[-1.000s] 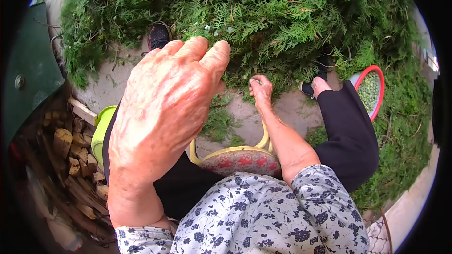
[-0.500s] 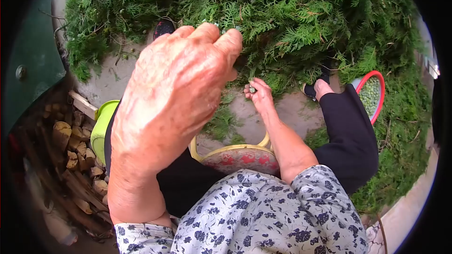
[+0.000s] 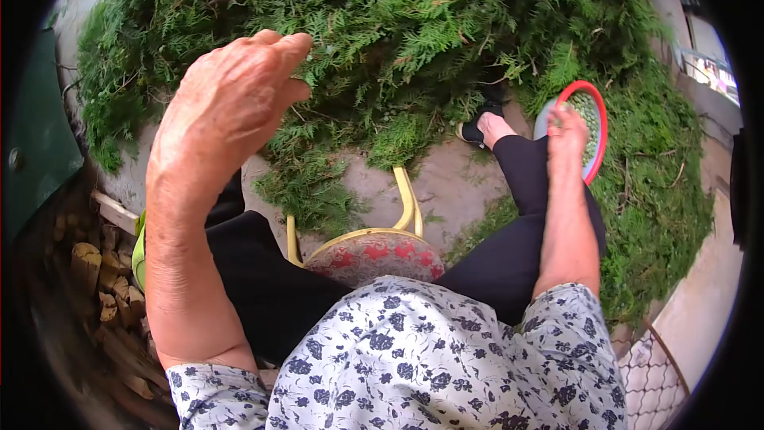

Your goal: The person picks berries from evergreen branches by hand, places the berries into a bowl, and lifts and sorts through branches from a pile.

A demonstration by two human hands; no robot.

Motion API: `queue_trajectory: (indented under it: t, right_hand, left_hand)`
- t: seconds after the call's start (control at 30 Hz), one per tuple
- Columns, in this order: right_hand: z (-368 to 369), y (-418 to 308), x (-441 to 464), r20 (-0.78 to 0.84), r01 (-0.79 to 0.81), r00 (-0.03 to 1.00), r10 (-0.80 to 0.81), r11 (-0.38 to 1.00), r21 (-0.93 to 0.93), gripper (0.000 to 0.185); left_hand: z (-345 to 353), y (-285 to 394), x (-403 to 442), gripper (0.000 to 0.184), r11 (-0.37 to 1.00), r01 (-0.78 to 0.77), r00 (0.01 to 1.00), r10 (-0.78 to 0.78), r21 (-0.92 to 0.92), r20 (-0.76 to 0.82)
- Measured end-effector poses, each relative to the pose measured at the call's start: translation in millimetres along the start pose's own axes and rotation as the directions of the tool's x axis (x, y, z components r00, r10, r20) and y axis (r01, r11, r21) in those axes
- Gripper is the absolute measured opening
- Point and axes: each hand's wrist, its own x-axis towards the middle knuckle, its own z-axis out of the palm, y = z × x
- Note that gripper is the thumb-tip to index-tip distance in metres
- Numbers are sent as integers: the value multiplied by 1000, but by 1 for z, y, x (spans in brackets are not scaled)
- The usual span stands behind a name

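My left hand (image 3: 231, 95) is raised in front of the cut green branches (image 3: 382, 48), back of the hand up. Its thumb and forefinger are apart with nothing seen between them; the other fingers are partly hidden. Over the near side of a red-rimmed basket (image 3: 601, 123) is my right hand (image 3: 567, 131), slightly blurred, its fingers curled in. What they hold, if anything, is too small to tell. Small green cones (image 3: 586, 111) lie in the basket, beside my right knee.
Below my lap is a stool (image 3: 378, 255) with a yellow frame and red-patterned seat. Chopped wood (image 3: 95, 271) and part of a lime-green container (image 3: 139, 251) are at the left, under a dark green panel (image 3: 36, 143). More greenery (image 3: 660, 191) covers the right side.
My right hand has gone from the branches in the middle, where it pinched a green piece, to the basket on the right. The view has turned right; my left hand's thumb and forefinger are further apart.
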Motion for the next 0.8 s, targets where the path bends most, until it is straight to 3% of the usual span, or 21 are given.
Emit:
queue_trajectory:
  t: [0.03, 0.07, 0.1, 0.17, 0.23, 0.3, 0.33, 0.37, 0.4, 0.43, 0.5, 0.57, 0.63, 0.67, 0.7, 0.77, 0.8]
  right_hand:
    - [-38, -8, 35, -61, 17, 998, -18, 1000, -19, 20]
    - [-73, -5, 76, -282, 31, 957, -62, 993, -114, 13]
    - [-96, -3, 103, -287, 31, 956, -62, 993, -112, 13]
    - [-112, -1, 123, -510, 146, 832, -216, 974, -175, 24]
    - [-107, 14, 119, -486, 125, 841, -237, 960, -252, 18]
    - [-20, 10, 54, -450, 172, 824, -345, 908, -381, 17]
    - [-1, 21, 39, -252, 193, 919, -304, 903, -384, 15]
    - [12, 47, 35, -200, 211, 940, -275, 933, -293, 7]
    - [25, 67, 23, -42, 163, 983, -177, 960, -227, 17]
    - [49, 63, -7, 122, -97, 986, 110, 989, -112, 22]
    - [92, 78, -52, 231, -206, 940, 250, 958, -197, 34]
    - [128, 101, -63, 257, 65, 966, 36, 925, -373, 58]
    - [163, 91, -67, 321, 241, 937, -135, 917, -318, 83]
    - [178, 90, -56, 315, 93, 949, 0, 955, -282, 105]
    - [197, 57, -69, 238, 61, 971, 32, 926, -373, 119]
    - [232, 59, -48, 90, -138, 980, 177, 933, -331, 127]
    - [244, 61, -46, 71, -238, 965, 252, 957, -164, 130]
  left_hand:
    - [1, -1, -1, 38, 1000, 0, 1000, 0, 6, -8]
    - [2, -1, -1, 39, 1000, -27, 999, 26, -3, -33]
    - [3, -1, -1, 39, 999, -32, 999, 32, -1, -33]
    - [4, -1, -1, 39, 999, -22, 998, 20, -27, -59]
    - [6, 2, 1, 39, 1000, -9, 1000, 8, -25, -25]
    - [4, 2, 2, 40, 1000, -10, 1000, 9, -22, -13]
    - [3, 2, 2, 41, 1000, 5, 1000, -5, -19, 5]
    - [3, 2, 3, 41, 1000, 20, 1000, -20, -18, 20]
    - [2, 3, 5, 41, 999, 40, 999, -40, -14, 32]
    - [4, 1, 7, 41, 999, 44, 999, -43, -20, 24]
    - [6, -1, 7, 41, 999, 41, 999, -41, -14, 12]
    - [2, 4, 12, 40, 996, 77, 994, -80, 42, 74]
    - [0, 10, 16, 40, 997, 60, 995, -64, 53, 75]
    - [-2, 14, 18, 40, 999, 12, 999, -15, 48, 51]
    - [0, 15, 20, 39, 998, -21, 999, 18, 55, 51]
    - [1, 21, 24, 37, 997, -47, 996, 42, 68, 79]
    - [2, 24, 26, 36, 997, -55, 995, 51, 47, 81]
